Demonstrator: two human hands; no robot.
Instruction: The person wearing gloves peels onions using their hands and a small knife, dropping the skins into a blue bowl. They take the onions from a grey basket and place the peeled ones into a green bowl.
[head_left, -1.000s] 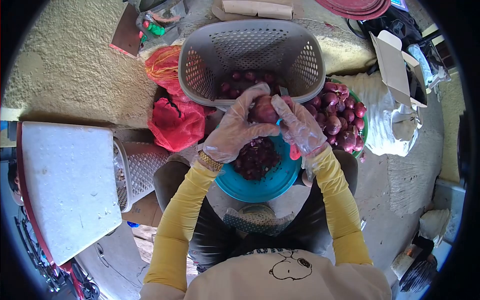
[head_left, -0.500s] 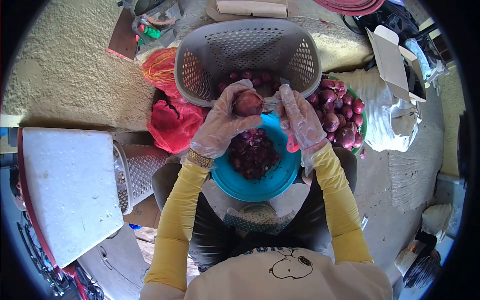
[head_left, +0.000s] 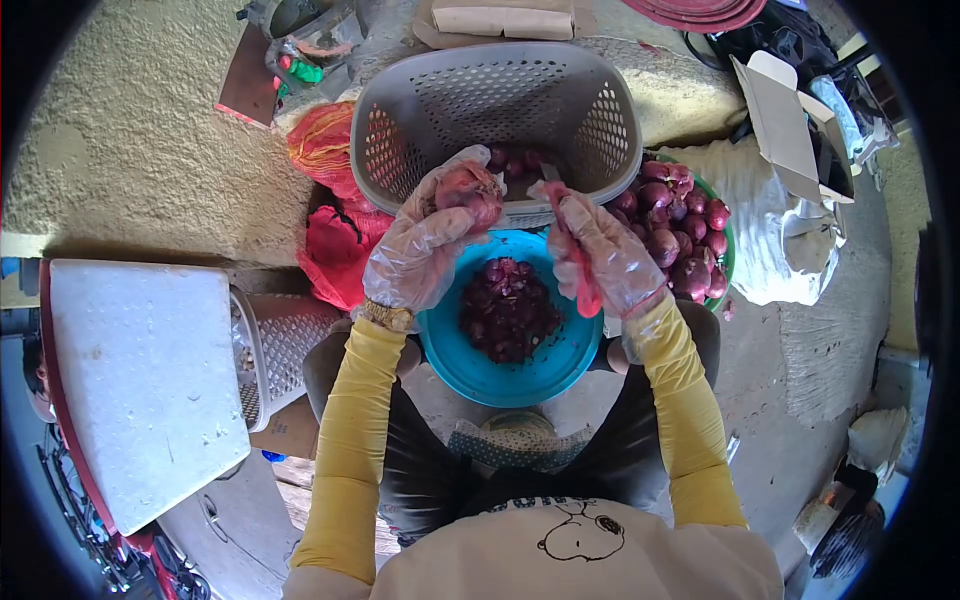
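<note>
My left hand [head_left: 418,245], in a clear plastic glove, is closed around a red onion [head_left: 468,195] just over the near rim of the grey basket. In my gloved right hand [head_left: 605,250] is a small knife [head_left: 582,285] with a pinkish-red handle; its short blade points up and away, apart from the onion. Beneath both hands stands a blue basin [head_left: 520,385] with small dark red onions and loose skins [head_left: 508,315] in it. More onions [head_left: 518,160] lie in the bottom of the grey perforated basket [head_left: 500,60], partly hidden by my hands.
Red onions [head_left: 690,235] fill a green-rimmed container on the right, beside a white sack [head_left: 775,230]. A red mesh bag [head_left: 335,255] lies left of the basket. Farther left are a white foam board [head_left: 145,370] and another perforated basket [head_left: 285,340]. An open carton [head_left: 785,125] sits at upper right.
My left hand has moved left with the onion, away from the knife. My right hand has turned, so more of the knife's handle shows.
</note>
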